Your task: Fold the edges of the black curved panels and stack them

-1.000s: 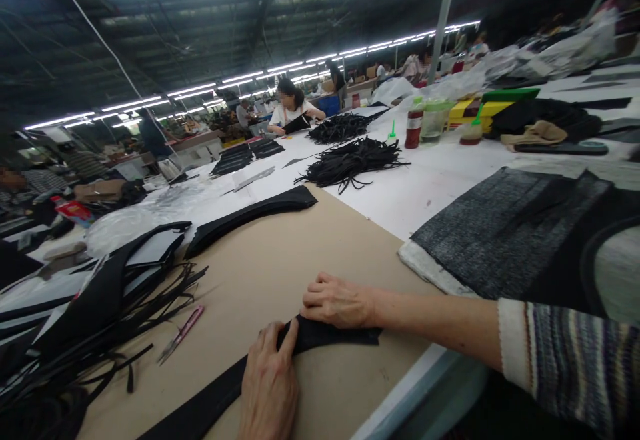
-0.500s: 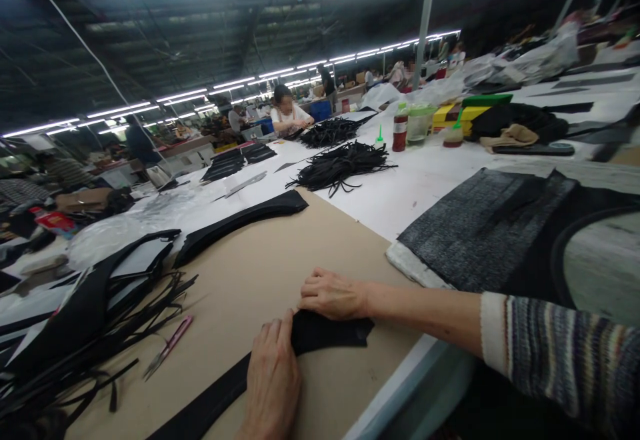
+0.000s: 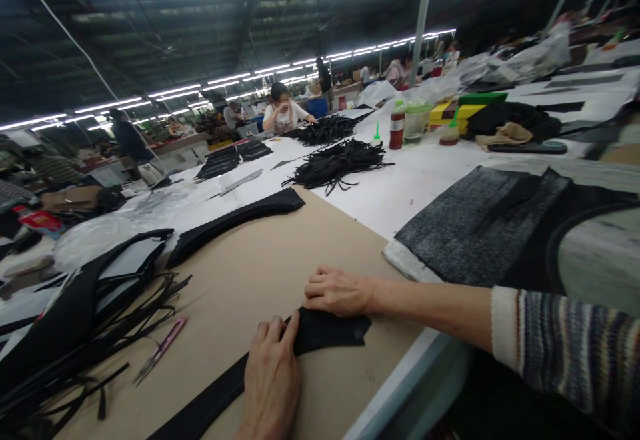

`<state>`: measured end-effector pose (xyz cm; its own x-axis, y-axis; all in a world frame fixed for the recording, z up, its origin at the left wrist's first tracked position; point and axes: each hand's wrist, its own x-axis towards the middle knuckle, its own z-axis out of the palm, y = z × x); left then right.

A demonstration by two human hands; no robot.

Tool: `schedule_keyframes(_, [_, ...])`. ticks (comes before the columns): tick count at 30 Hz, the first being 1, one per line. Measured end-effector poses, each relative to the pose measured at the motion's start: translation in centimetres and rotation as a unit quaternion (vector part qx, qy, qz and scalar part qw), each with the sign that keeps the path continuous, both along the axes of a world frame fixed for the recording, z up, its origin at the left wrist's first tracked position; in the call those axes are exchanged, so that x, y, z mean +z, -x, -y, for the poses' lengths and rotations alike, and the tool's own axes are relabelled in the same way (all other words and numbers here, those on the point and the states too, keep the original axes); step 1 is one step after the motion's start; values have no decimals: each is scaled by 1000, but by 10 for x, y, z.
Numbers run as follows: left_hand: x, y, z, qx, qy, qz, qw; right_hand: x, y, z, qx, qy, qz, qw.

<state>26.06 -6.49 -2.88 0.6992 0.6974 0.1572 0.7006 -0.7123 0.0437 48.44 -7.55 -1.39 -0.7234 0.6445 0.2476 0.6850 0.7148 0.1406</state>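
Work in hand: a long, curved strip of matte black material (image 3: 330, 331), flat on a smooth beige board (image 3: 240, 267) that lies over the white-topped surface (image 3: 385, 203). Strip runs from the near edge of view, under the left hand, to a squared end below the right wrist.

Left hand (image 3: 273, 377): laid over the strip's middle, thumb and fingers apart, thumb reaching toward the right hand. Grip open by the look of it. Right hand (image 3: 340, 292): fingers curled together at the strip's upper edge, near its wide end. Fingertips hidden; cannot tell whether this grip is clamped on the edge or only pressing.

Progress: handling looks under way, both hands meeting at one spot on the edge. Wide end lies flat; how much of the edge is worked, and how much is left, cannot be told, since the near end leaves the view. A similar curved black piece (image 3: 237, 219) lies farther up the board, untouched; whether finished or waiting is unclear.

Around: small pink-handled snips (image 3: 169, 341) lie left of the hands, beside a loose spread of thin black strips (image 3: 125, 317). Beyond the board, a heap of narrow black strips (image 3: 337, 163); at right, a large textured charcoal sheet (image 3: 460, 227).
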Motion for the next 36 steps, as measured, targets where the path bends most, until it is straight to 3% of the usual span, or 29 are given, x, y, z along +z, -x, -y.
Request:
schedule_keyframes(14, [-12,1,-2,-27,-45,-1,999,-4,-21,0,-4,-19,11,1000])
schedule_keyframes(21, [1,-9,-2,-27,-15,-28,999,-2,-26,8,-21,-16,7,1000])
schedule_keyframes(36, [4,-27,2,-46,-108,-91,989,-2,-43,23,-65,1,-12,998])
